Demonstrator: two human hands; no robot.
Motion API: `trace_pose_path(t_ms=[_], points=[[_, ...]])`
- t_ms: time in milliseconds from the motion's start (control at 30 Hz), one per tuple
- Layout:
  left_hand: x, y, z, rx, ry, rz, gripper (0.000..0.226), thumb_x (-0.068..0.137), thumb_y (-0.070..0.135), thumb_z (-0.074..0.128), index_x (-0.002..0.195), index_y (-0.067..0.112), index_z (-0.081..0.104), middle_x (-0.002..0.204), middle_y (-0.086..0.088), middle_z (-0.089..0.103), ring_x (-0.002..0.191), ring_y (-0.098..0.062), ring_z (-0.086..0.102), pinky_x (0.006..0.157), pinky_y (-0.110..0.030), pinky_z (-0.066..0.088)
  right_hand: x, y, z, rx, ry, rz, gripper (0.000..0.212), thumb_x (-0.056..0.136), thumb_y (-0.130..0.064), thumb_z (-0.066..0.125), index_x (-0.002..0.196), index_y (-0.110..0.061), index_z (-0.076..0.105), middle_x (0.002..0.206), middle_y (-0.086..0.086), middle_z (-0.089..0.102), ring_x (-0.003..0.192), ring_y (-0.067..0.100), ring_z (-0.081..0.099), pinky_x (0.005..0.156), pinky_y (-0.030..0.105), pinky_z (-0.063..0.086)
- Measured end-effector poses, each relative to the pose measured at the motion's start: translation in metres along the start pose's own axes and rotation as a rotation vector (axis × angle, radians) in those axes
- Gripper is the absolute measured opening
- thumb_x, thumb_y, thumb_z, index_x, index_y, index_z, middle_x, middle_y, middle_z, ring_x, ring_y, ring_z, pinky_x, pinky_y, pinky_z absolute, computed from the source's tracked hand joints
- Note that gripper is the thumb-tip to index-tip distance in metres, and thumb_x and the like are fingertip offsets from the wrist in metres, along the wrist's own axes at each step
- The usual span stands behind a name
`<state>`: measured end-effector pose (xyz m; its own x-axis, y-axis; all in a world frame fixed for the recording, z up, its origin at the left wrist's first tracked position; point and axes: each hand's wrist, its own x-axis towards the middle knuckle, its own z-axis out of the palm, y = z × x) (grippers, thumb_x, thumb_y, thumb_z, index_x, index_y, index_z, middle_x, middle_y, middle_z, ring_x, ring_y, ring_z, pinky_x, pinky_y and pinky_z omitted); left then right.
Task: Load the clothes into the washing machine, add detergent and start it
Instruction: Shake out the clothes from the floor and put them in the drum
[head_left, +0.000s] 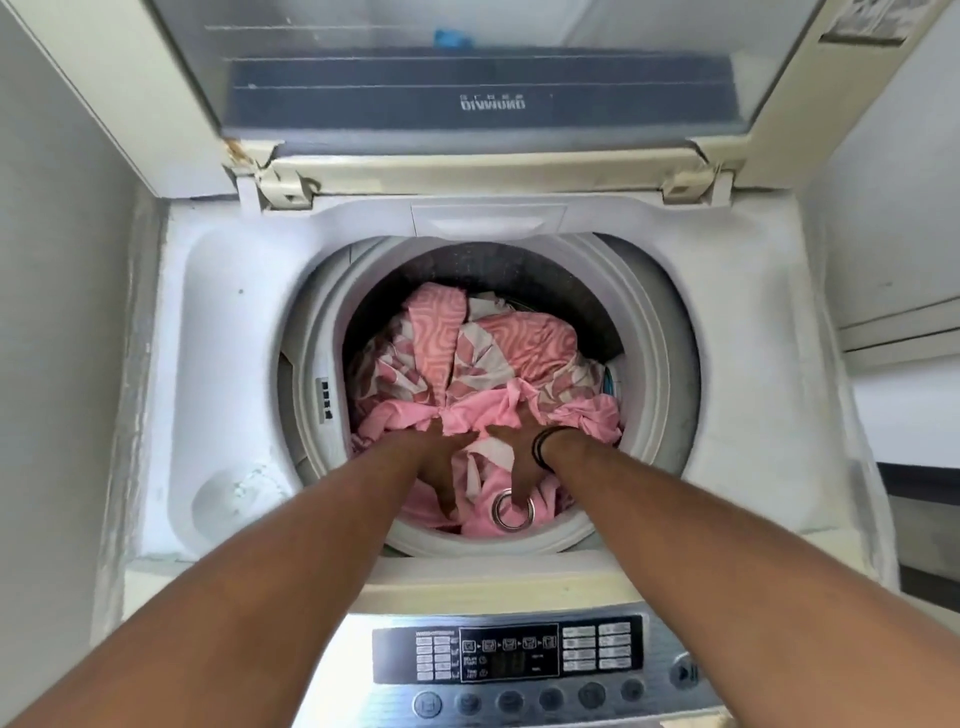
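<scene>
The top-loading washing machine (228, 332) stands with its lid (483, 98) raised. Its drum (655, 364) holds a heap of pink clothes (519, 343), some plain pink and some with a pink and white pattern. Both my arms reach into the drum's near side. My left hand (440, 462) presses down on the pink fabric with its fingers straight. Beside it, my right hand (511, 465), with a dark band at the wrist, also pushes on the fabric. Its fingertips lie at a metal eyelet ring (513, 522) in the cloth. No detergent is in view.
The control panel (509, 654) with its display and a row of round buttons runs along the near edge, below my arms. A grey wall (57, 312) stands close on the left. White surfaces and a ledge (904, 332) are on the right.
</scene>
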<state>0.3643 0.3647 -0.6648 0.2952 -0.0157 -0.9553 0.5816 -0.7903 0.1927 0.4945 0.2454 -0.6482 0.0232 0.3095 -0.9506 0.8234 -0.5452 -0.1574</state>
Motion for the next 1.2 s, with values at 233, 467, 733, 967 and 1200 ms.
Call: trace_pose_path(t_ms=[233,467,733,967,1200], points=[[-0.067,0.03,-0.025,-0.272,0.45,0.191,0.077,0.08,0.032,0.08,0.148,0.02,0.048,0.142,-0.009,0.058,0.127,-0.029,0.056,0.091,-0.024,0.041,-0.077,0.001,-0.015,0.466,0.306,-0.07,0.093,0.076,-0.033,0.081,0.154,-0.026,0.03,0.147,0.004,0.049,0.126,0.024,0.052,0.099,0.03,0.045],[-0.164,0.085,-0.021,-0.447,0.842,0.435,0.061,0.091,0.015,0.066,0.148,0.013,0.046,0.144,-0.009,0.057,0.131,-0.026,0.053,0.096,-0.021,0.034,-0.196,0.002,0.005,0.737,0.757,-0.174,0.06,0.075,-0.025,0.075,0.131,-0.031,0.054,0.09,-0.016,0.062,0.074,-0.002,0.057,0.06,0.014,0.043],[-0.248,0.182,0.022,-0.466,0.999,0.672,0.044,0.093,0.012,0.067,0.135,0.01,0.059,0.13,0.0,0.064,0.121,-0.02,0.06,0.102,-0.028,0.043,-0.31,0.027,0.091,0.735,1.207,-0.032,0.073,0.081,-0.036,0.073,0.146,-0.023,0.044,0.146,0.007,0.046,0.135,0.024,0.043,0.112,0.038,0.038],[-0.271,0.307,0.105,-0.15,0.967,0.855,0.053,0.096,0.028,0.066,0.145,0.015,0.052,0.143,-0.003,0.058,0.124,-0.021,0.057,0.106,-0.031,0.04,-0.375,0.076,0.244,0.915,1.495,0.201,0.067,0.086,-0.033,0.069,0.147,-0.025,0.043,0.152,0.008,0.038,0.139,0.027,0.037,0.113,0.042,0.036],[-0.278,0.447,0.239,0.111,0.752,1.081,0.045,0.096,0.025,0.065,0.139,0.024,0.056,0.132,0.011,0.06,0.125,-0.016,0.054,0.1,-0.03,0.042,-0.429,0.102,0.432,1.204,1.626,0.447,0.059,0.084,-0.02,0.059,0.142,-0.025,0.048,0.142,0.002,0.046,0.135,0.021,0.041,0.114,0.034,0.034]])
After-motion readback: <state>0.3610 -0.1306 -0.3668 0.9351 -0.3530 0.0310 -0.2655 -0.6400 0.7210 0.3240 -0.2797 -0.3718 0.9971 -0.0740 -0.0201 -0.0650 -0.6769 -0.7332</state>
